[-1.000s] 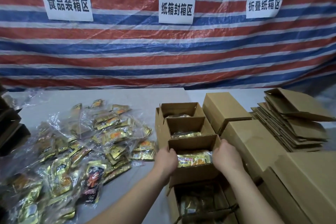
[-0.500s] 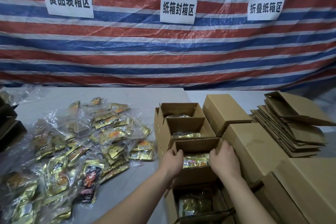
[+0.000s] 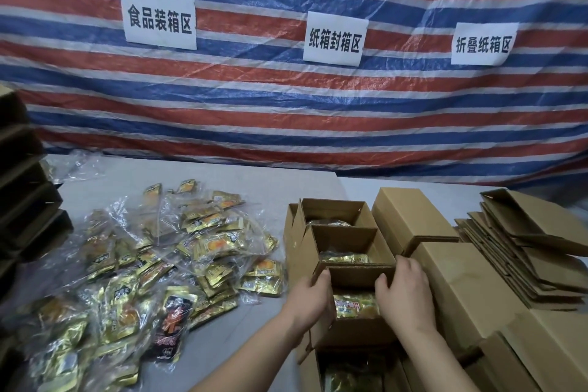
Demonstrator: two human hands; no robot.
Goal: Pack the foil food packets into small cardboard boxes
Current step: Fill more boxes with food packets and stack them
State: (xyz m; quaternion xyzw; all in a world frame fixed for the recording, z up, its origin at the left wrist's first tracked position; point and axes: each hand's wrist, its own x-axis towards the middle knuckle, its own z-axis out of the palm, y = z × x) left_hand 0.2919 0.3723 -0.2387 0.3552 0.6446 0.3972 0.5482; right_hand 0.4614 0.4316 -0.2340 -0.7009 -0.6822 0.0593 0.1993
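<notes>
Both hands gripped one open box (image 3: 356,332): the left hand (image 3: 310,299) curled over its left wall, the right hand (image 3: 405,294) over its right wall. A foil packet (image 3: 354,305) lay inside that box, between the hands. Two more open boxes (image 3: 345,240) stood just behind it, and a heap of packets (image 3: 152,264) lay on the table (image 3: 254,178) to its left.

Gold foil packets (image 3: 355,309) lie inside the open cardboard box (image 3: 356,332).
</notes>
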